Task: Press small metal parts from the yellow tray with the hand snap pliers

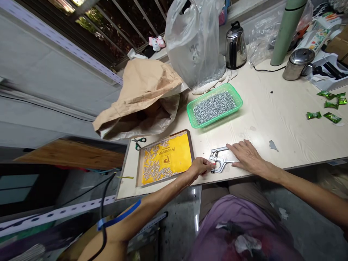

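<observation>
Pliers (220, 163) of silver metal, flat near the front edge of the counter (261, 119), between both hands, head to the left, handles spread to the right. Right hand (246, 154) at the handle end, fingers on the upper handle, thumb by the lower, seemingly grasping the pair without pressing together. Left hand (201, 166) at the head, fingertips beside a small red spot; whether grasping the tool or a small piece there, cannot tell. For good work here, probably best to keep the tool flat and steady, line up any piece squarely in the head, and draw the left fingertips clear before squeezing.

Just left of the left hand, a shallow tray (181, 154) with dark rim and yellow floor, strewn with small silver rods (154, 173), mostly toward the left side. Beyond, a green basket (197, 125) with a broad spread of silver metal pieces (214, 106). Behind the tray, a brown paper bag (152, 81), mouth gaping, contents lost in shadow. Behind the basket, a pale plastic bag (195, 47), contents unclear, and a steel kettle (236, 47), inside hidden.
</observation>
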`<state>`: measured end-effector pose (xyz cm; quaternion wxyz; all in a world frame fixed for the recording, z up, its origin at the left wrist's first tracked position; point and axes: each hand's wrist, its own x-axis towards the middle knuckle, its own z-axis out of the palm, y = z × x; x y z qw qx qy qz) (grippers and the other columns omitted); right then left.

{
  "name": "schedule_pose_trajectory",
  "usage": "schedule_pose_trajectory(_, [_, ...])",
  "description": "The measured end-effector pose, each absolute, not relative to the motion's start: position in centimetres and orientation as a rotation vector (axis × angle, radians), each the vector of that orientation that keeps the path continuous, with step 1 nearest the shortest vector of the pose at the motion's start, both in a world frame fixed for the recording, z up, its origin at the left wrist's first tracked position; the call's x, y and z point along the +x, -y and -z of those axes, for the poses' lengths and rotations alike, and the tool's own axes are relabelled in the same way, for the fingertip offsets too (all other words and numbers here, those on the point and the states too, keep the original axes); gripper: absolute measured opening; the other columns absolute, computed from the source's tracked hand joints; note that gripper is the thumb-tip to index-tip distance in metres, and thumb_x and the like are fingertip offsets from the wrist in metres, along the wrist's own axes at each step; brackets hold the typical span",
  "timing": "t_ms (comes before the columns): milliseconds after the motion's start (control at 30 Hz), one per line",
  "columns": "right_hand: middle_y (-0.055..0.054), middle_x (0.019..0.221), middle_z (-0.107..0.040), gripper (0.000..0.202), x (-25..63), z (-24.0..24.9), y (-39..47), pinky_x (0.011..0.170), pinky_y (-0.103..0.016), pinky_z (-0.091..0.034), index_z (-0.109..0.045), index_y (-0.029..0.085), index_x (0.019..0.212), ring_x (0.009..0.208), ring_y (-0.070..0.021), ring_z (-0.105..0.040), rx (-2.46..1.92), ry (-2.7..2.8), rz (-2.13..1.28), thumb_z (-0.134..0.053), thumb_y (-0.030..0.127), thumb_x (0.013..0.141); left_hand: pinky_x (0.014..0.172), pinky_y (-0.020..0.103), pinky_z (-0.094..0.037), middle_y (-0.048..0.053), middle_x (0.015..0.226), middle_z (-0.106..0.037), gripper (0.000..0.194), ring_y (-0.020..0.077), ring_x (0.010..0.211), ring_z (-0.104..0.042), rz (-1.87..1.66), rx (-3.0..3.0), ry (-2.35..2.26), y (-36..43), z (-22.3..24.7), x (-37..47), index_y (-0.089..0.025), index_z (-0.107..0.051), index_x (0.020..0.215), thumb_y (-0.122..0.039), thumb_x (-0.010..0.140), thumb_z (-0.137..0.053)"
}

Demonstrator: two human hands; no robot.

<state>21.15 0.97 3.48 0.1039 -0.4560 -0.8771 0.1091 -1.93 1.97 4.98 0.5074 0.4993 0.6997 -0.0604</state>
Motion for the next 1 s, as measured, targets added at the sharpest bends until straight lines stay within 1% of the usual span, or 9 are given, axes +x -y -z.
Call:
schedule_pose_trajectory(67, [-0.010, 0.100, -0.064, 0.062, 21.1, -3.5, -0.7, 0.082, -0.040, -0.041, -0.044, 0.016, 0.130, 0.093, -0.0272, -0.054, -1.320, 2.566, -0.340, -0.072, 0.025, 0.075, 0.052, 0.023, -0.042, -0.002, 0.053, -0.052, 0.026, 0.0099, 0.050, -0.049, 0.123, 1.470, -1.762, -1.9, -5.2, -2.1, -0.011, -0.067, 0.070, -0.035, 0.081, -0.064])
schedule_pose_trajectory(167, [-0.009, 0.099, -0.064, 0.058, 20.8, -3.4, -0.5, 0.074, -0.036, -0.043, -0.043, 0.017, 0.129, 0.091, -0.0260, -0.054, -1.303, 2.549, -0.382, -0.069, 0.017, 0.077, 0.074, 0.029, -0.048, 0.006, 0.087, -0.064, 0.019, 0.0174, 0.081, -0.059, -0.055, 2.006, -1.642, -1.8, -5.5, -1.5, -0.015, -0.068, 0.086, -0.033, 0.083, -0.063])
schedule_pose_trajectory(267, [-0.010, 0.101, -0.064, 0.062, 20.6, -3.4, -0.2, 0.075, -0.037, -0.045, -0.040, 0.015, 0.132, 0.091, -0.0265, -0.055, -1.305, 2.537, -0.397, -0.069, 0.016, 0.077, 0.091, 0.038, -0.046, 0.011, 0.118, -0.058, 0.034, 0.0245, 0.108, -0.053, -0.125, 2.357, -1.249, -2.1, -5.1, 0.2, -0.018, -0.060, 0.109, -0.037, 0.082, -0.066])
schedule_pose_trajectory(333, [-0.012, 0.107, -0.063, 0.067, 20.8, -3.4, 0.0, 0.080, -0.038, -0.046, -0.038, 0.014, 0.134, 0.095, -0.0268, -0.054, -1.285, 2.526, -0.410, -0.070, 0.019, 0.076, 0.096, 0.043, -0.043, 0.013, 0.127, -0.053, 0.046, 0.0263, 0.113, -0.050, -0.101, 2.455, -1.033, -2.7, -4.5, 1.3, -0.018, -0.052, 0.121, -0.040, 0.082, -0.064])
schedule_pose_trajectory(467, [-0.015, 0.113, -0.058, 0.078, 22.3, -3.3, 0.2, 0.086, -0.043, -0.046, -0.042, 0.013, 0.129, 0.102, -0.0306, -0.053, -1.383, 2.502, -0.380, -0.081, 0.027, 0.064, 0.093, 0.044, -0.044, 0.013, 0.122, -0.052, 0.059, 0.0265, 0.107, -0.051, 0.011, 2.480, -0.905, -3.6, -3.7, 2.2, -0.018, -0.040, 0.130, -0.043, 0.083, -0.062])
schedule_pose_trajectory(633, [-0.011, 0.096, -0.060, 0.049, 23.4, -3.6, 0.1, 0.080, -0.041, -0.047, -0.055, 0.016, 0.107, 0.093, -0.0282, -0.054, -1.447, 2.548, -0.322, -0.080, 0.032, 0.067, 0.091, 0.043, -0.044, 0.012, 0.120, -0.051, 0.057, 0.0259, 0.106, -0.049, 0.002, 2.531, -0.897, -3.6, -3.5, 3.1, -0.018, -0.038, 0.130, -0.044, 0.084, -0.060])
schedule_pose_trajectory(833, [-0.009, 0.086, -0.060, 0.019, 22.9, -3.8, 0.4, 0.075, -0.035, -0.044, -0.062, 0.014, 0.091, 0.087, -0.0240, -0.054, -1.467, 2.562, -0.288, -0.072, 0.022, 0.077, 0.081, 0.035, -0.045, 0.008, 0.094, -0.057, 0.021, 0.0224, 0.095, -0.049, 0.112, 2.585, -0.854, -3.8, -3.4, 5.0, -0.015, -0.056, 0.102, -0.032, 0.094, -0.046])
schedule_pose_trajectory(900, [-0.006, 0.080, -0.060, 0.004, 22.8, -3.4, 0.3, 0.071, -0.033, -0.042, -0.063, 0.016, 0.082, 0.081, -0.0217, -0.054, -1.453, 2.579, -0.300, -0.066, 0.018, 0.082, 0.078, 0.033, -0.043, 0.007, 0.087, -0.056, 0.023, 0.0211, 0.090, -0.048, 0.134, 2.574, -0.859, -3.9, -3.4, 5.2, -0.015, -0.059, 0.090, -0.029, 0.096, -0.042])
schedule_pose_trajectory(1000, [-0.005, 0.074, -0.059, 0.013, 22.6, -2.6, 0.2, 0.069, -0.031, -0.041, -0.062, 0.017, 0.075, 0.075, -0.0191, -0.054, -1.439, 2.572, -0.312, -0.058, 0.014, 0.087, 0.075, 0.031, -0.042, 0.006, 0.078, -0.054, 0.032, 0.0196, 0.085, -0.048, 0.100, 2.531, -0.893, -4.1, -3.3, 5.4, -0.015, -0.058, 0.076, -0.028, 0.097, -0.038])
